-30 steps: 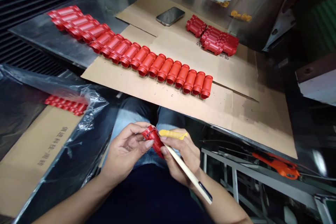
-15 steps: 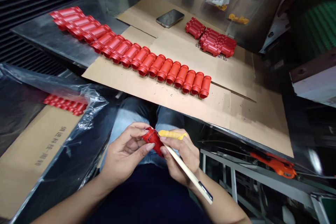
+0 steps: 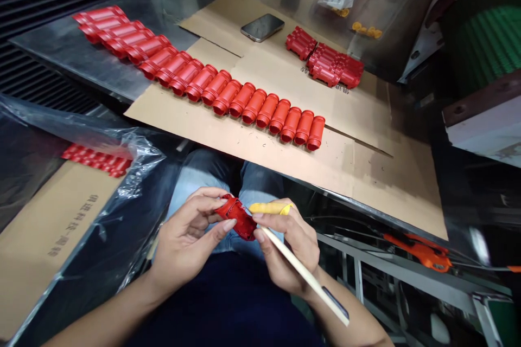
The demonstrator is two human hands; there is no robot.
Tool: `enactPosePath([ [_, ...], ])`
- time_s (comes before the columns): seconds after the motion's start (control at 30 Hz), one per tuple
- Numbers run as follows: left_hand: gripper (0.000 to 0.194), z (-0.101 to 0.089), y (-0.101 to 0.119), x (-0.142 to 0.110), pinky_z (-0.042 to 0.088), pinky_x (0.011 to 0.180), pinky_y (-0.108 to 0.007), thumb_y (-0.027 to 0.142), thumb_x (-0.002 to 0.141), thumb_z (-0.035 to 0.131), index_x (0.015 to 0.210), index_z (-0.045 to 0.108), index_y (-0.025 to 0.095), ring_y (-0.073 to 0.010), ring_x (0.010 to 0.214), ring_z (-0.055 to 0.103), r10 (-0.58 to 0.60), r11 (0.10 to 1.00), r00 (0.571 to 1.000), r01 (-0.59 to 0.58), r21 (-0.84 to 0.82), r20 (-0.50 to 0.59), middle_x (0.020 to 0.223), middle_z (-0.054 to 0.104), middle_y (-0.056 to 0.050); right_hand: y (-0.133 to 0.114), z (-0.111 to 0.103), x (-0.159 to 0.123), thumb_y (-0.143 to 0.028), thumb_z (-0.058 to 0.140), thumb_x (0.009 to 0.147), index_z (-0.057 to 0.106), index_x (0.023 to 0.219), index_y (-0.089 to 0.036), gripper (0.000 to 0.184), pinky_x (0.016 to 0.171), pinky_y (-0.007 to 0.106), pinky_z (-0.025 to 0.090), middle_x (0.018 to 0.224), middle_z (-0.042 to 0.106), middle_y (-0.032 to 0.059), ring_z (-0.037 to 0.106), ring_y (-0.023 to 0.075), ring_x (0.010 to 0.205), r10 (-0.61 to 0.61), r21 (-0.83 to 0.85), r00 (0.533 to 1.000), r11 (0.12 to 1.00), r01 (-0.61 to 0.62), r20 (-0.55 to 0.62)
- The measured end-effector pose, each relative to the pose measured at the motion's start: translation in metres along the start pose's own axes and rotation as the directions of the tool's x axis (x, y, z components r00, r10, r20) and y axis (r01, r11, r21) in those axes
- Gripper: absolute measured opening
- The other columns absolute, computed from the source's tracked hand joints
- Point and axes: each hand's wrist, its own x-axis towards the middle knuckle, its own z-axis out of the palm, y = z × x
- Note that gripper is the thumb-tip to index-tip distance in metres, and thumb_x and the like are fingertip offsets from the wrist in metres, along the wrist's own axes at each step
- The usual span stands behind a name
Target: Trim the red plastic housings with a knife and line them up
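Observation:
Over my lap, my left hand (image 3: 185, 238) pinches a small red plastic cylinder (image 3: 236, 216) between thumb and fingers. My right hand (image 3: 291, 246) grips a thin cream-handled tool (image 3: 303, 275) whose tip meets the cylinder; its index finger wears a yellow finger cot (image 3: 269, 208). A long row of the same red cylinders (image 3: 228, 95) lies side by side on brown cardboard (image 3: 285, 162) across the bench ahead. A smaller pile of red cylinders (image 3: 328, 62) sits at the far right of the cardboard.
A phone (image 3: 262, 27) lies face up at the back. A clear plastic bag (image 3: 101, 141) over a cardboard box (image 3: 49, 227) with more red parts (image 3: 95, 158) is at my left. An orange tool (image 3: 419, 249) rests on a metal frame at the right. Small yellow pieces (image 3: 366, 30) lie far back.
The hands have shifted slightly; my left fingers turned the red cylinder a little against the tool tip. The view drifted a bit to the right.

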Motion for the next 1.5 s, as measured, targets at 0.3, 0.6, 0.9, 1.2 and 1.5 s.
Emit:
enactPosePath([
  [0.3,0.03,0.001,0.006,0.001,0.072,0.084,-0.022,0.004,0.096,0.086,0.119,0.083,0.022,-0.018,0.103,0.085,-0.041,0.997,0.999,0.042,-0.059,0.023,0.125,0.077,-0.008,0.005,0.006,-0.004,-0.007,0.073,0.106,0.076,0.136,-0.016,0.032,0.097,0.046,0.072,0.119,0.085,0.0161,0.082,0.0289,0.113,-0.009,0.021,1.0,1.0,0.009,0.016],
  [0.6,0.042,-0.003,-0.008,-0.004,0.071,0.094,-0.032,-0.001,0.094,0.084,0.127,0.08,0.024,-0.0227,0.116,0.078,0.143,0.976,0.989,-0.148,0.16,0.041,0.128,0.074,-0.01,0.014,0.013,-0.006,-0.011,0.07,0.108,0.069,0.141,-0.019,0.034,0.102,0.053,0.072,0.117,0.084,0.015,0.081,0.0313,0.114,-0.053,-0.038,0.996,0.998,0.056,0.074],
  [0.9,0.038,0.0,-0.001,-0.007,0.072,0.089,-0.035,0.004,0.089,0.09,0.119,0.082,0.025,-0.0235,0.106,0.08,0.15,0.966,0.985,-0.126,0.223,-0.09,0.123,0.074,-0.008,0.013,0.027,-0.017,-0.009,0.068,0.108,0.07,0.144,-0.019,0.037,0.104,0.057,0.072,0.119,0.083,0.0166,0.082,0.0326,0.113,-0.096,-0.121,0.995,0.988,0.094,-0.007],
  [1.2,0.019,-0.006,-0.005,0.003,0.073,0.087,-0.034,0.017,0.098,0.089,0.114,0.083,0.026,-0.021,0.098,0.081,-0.163,0.959,0.985,0.148,-0.242,-0.047,0.119,0.078,-0.008,0.035,-0.002,-0.016,-0.051,0.081,0.108,0.067,0.106,-0.023,0.031,0.08,0.042,0.073,0.095,0.085,0.0071,0.084,0.0228,0.083,0.403,0.706,0.89,0.566,-0.426,0.213],
  [1.5,0.022,-0.005,-0.008,-0.001,0.074,0.093,-0.041,0.018,0.097,0.09,0.116,0.084,0.026,-0.0252,0.104,0.083,-0.158,0.974,0.987,0.152,-0.17,-0.025,0.125,0.078,-0.01,0.025,-0.018,-0.003,-0.04,0.078,0.111,0.078,0.108,-0.023,0.017,0.083,0.042,0.072,0.102,0.087,0.0095,0.085,0.0239,0.093,0.233,0.3,0.971,0.923,-0.24,0.06],
])
